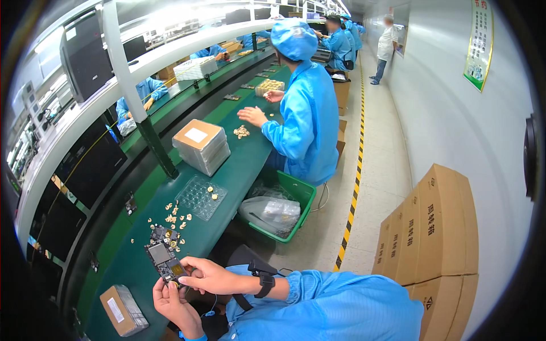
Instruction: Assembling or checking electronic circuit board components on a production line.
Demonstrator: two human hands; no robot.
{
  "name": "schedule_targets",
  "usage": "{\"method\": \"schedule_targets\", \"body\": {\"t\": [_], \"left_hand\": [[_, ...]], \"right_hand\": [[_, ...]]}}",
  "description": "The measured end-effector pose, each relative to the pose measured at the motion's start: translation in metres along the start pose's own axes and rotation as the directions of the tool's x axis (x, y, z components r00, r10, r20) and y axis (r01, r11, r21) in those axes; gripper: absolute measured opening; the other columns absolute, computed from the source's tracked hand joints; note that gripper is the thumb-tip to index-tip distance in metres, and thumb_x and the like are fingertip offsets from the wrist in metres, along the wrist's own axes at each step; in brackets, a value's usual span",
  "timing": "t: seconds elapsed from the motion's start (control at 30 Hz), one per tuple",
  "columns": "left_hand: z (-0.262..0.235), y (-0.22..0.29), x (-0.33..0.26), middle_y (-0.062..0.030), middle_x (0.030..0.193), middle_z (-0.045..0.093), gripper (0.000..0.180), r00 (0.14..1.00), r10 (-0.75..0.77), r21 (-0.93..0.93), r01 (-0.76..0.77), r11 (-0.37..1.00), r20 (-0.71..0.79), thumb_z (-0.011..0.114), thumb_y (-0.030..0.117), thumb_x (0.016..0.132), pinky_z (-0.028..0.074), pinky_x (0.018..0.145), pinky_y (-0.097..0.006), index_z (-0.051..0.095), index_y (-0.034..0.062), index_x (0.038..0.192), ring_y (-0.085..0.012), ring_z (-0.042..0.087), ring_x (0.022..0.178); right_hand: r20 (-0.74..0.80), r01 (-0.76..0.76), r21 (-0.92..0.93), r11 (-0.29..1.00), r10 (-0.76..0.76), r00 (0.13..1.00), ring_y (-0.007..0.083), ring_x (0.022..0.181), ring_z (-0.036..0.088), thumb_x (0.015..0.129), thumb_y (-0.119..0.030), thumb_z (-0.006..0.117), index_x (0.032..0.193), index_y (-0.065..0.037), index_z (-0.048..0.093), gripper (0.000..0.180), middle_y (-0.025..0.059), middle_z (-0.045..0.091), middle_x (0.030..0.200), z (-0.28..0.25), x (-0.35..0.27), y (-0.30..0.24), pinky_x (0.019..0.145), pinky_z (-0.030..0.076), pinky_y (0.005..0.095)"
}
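Note:
My left hand (174,307) is closed on the lower end of a dark circuit board (161,254), which is tilted upright over the green bench. My right hand (215,277) grips the board's lower right side, its thumb and fingers near the same end. A metal shield and several gold-coloured spots show on the board. Between my fingertips is a small gold round spot; I cannot tell if it is a loose part. Just beyond the board, small tan pieces (172,217) lie scattered. Past them sits a clear plastic tray (202,196) with a few round pieces in it.
A wrapped stack of trays (201,146) stands farther along the bench, and a smaller wrapped stack (123,310) at the near left. A green crate (310,200) holds clear plastic. A co-worker (307,105) sits ahead. Cardboard boxes (429,238) are on my right.

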State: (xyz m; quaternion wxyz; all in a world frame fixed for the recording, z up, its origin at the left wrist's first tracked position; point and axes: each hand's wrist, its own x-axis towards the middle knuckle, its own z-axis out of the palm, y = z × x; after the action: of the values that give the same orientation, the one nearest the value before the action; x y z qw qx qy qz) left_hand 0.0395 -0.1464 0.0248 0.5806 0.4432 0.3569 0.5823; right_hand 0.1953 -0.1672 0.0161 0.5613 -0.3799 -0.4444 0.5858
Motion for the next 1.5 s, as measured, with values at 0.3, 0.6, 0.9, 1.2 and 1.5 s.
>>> {"method": "schedule_targets", "body": {"t": [0.3, 0.6, 0.9, 1.2, 1.5], "left_hand": [[0.006, -0.032, -0.029, -0.0142, 0.114, 0.071, 0.024, 0.998, -0.040, 0.032, 0.039, 0.999, 0.043, 0.060, 0.000, 0.104, 0.061, 0.082, -0.028, 0.055, -0.0021, 0.127, -0.0169, 0.071, 0.099], [-0.072, -0.023, 0.051, -0.0182, 0.124, 0.070, 0.028, 0.964, 0.266, 0.547, -0.231, 0.805, 0.016, 0.066, 0.007, 0.101, 0.051, 0.105, -0.037, 0.065, -0.0075, 0.124, -0.0259, 0.067, 0.119], [-0.129, -0.071, 0.080, -0.0223, 0.125, 0.067, 0.029, 0.839, 0.544, 0.935, -0.180, 0.304, -0.015, 0.068, 0.007, 0.092, 0.044, 0.112, -0.050, 0.066, -0.0033, 0.119, -0.0420, 0.059, 0.127], [-0.121, -0.060, 0.080, -0.0234, 0.123, 0.069, 0.022, 0.846, 0.518, 0.901, -0.122, 0.416, -0.125, 0.063, -0.001, 0.091, 0.049, 0.106, -0.047, 0.069, -0.0027, 0.112, -0.0410, 0.065, 0.121], [-0.115, -0.060, 0.083, -0.0198, 0.113, 0.073, 0.020, 0.872, 0.484, 0.907, -0.145, 0.396, -0.072, 0.061, -0.006, 0.088, 0.049, 0.106, -0.049, 0.068, -0.0024, 0.105, -0.0412, 0.063, 0.123]], "right_hand": [[-0.161, 0.326, -0.563, 0.760, -0.488, 0.858, 0.0101, 0.069, 0.063, 0.102, -0.011, 0.065, 0.105, 0.004, 0.060, 0.016, 0.0081, 0.063, 0.079, -0.012, -0.029, 0.044, 0.058, 0.054, 0.0280], [-0.118, 0.105, -0.450, 0.887, -0.176, 0.977, 0.0151, 0.071, 0.070, 0.102, -0.014, 0.066, 0.108, 0.004, 0.063, 0.019, 0.0070, 0.067, 0.085, -0.103, 0.042, -0.076, 0.063, 0.060, 0.0308], [-0.124, 0.001, -0.627, 0.779, -0.101, 0.987, 0.0095, 0.061, 0.064, 0.100, -0.010, 0.070, 0.093, 0.005, 0.071, 0.017, 0.0041, 0.068, 0.073, -0.111, 0.298, -0.049, 0.054, 0.052, 0.0260], [-0.404, -0.288, -0.891, 0.352, -0.323, 0.856, 0.0451, 0.108, 0.071, 0.086, -0.012, 0.076, 0.101, 0.002, 0.076, 0.020, 0.0302, 0.073, 0.111, -0.140, 0.443, 0.020, 0.091, 0.059, 0.0505], [-0.129, -0.180, -0.980, -0.089, -0.410, 0.903, 0.0369, 0.112, 0.062, 0.090, -0.038, 0.078, 0.116, -0.005, 0.067, 0.043, 0.0198, 0.062, 0.119, -0.069, 0.441, 0.080, 0.088, 0.054, 0.0504]]}}
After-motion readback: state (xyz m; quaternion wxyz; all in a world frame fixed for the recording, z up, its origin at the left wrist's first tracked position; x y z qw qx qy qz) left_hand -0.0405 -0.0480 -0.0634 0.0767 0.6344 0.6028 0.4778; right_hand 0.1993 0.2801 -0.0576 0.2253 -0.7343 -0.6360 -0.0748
